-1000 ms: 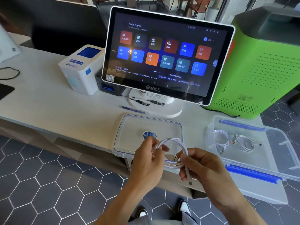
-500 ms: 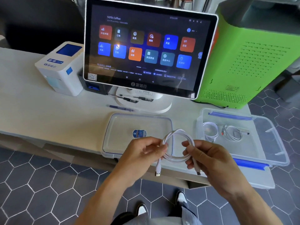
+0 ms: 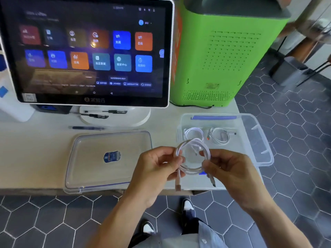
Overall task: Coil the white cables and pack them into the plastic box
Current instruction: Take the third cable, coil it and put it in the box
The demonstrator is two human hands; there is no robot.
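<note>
The touchscreen terminal (image 3: 89, 51) shows rows of coloured square icons with small white captions, too blurred to read; a logo on its lower bezel is likewise illegible, and its left edge is cut off by the frame; the clear lid (image 3: 107, 160), a flat rounded rectangle of glossy plastic, lies on the pale bench (image 3: 35, 149) and bears an oval blue sticker (image 3: 112, 156) whose print cannot be made out; the green cabinet (image 3: 227, 56) behind has perforated metal sides and a small yellowish label, unreadable; the left hand (image 3: 155, 169) and the right hand (image 3: 231, 169) hold a white cable (image 3: 192, 154) wound into a round loop above the bench's front edge, just before the near left corner of the plastic box (image 3: 254, 140); the left fingers (image 3: 176, 158) pinch the loop's left side, the right fingers (image 3: 208, 158) pinch its right side; both plug ends hang down, smeared by motion blur; inside the translucent box, with blue clips, lie two coiled white cables (image 3: 207, 136); two pens (image 3: 96, 113) rest on the terminal's round white base, another (image 3: 87, 128) before it.
</note>
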